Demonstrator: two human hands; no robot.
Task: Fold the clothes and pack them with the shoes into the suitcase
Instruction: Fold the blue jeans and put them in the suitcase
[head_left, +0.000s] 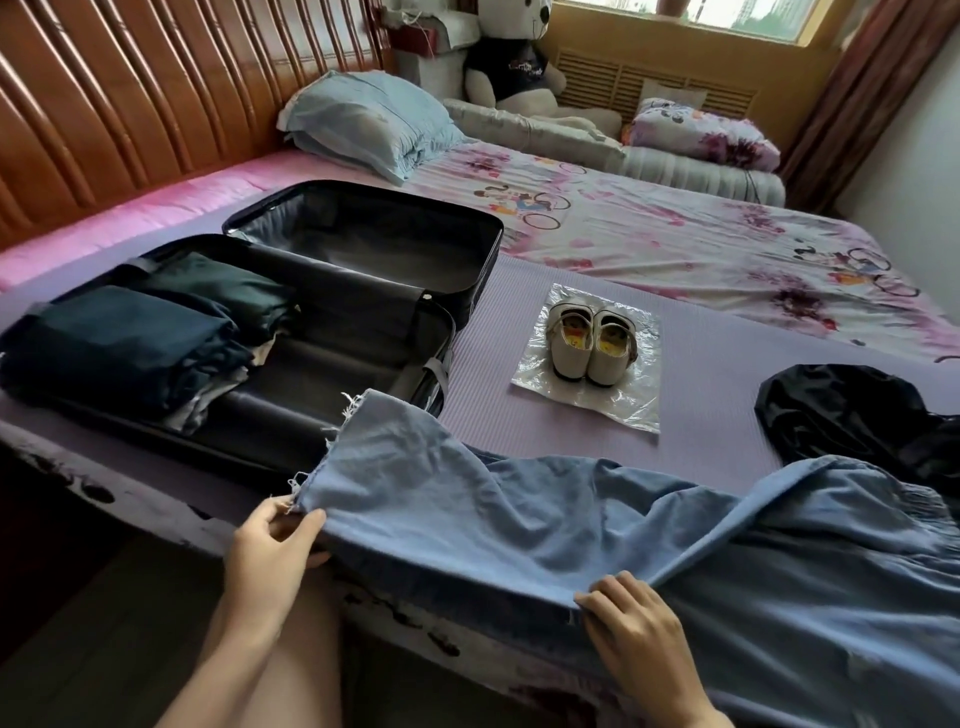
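Nearest the lens, the left hand (275, 551) pinched the frayed hem corner of the blue denim garment (519, 519) between thumb and fingertips. The garment lay along the near edge of the bed (701, 374), its long axis running left to right. Its frayed hem pointed left and its gathered waistband lay at the right. The hem end was draped over the near right corner of the suitcase (322, 374).

That black suitcase lay opened flat on the purple cover at the left. Its near half held a stack of folded dark clothes (130, 338) packed against the left end, with the right part bare. The far half, the lid (363, 228), held nothing visible.

Right of the suitcase and apart from it, the pair of white shoes (587, 343) stood side by side on a clear plastic sheet (628, 400). Their closed toes pointed towards the near edge.

Further right and close to the camera, the right hand (639, 629) gripped a folded edge of the denim with its fingers curled over it. At the far right, a crumpled black garment (857, 415) lay on the cover, touching the denim's waistband end.
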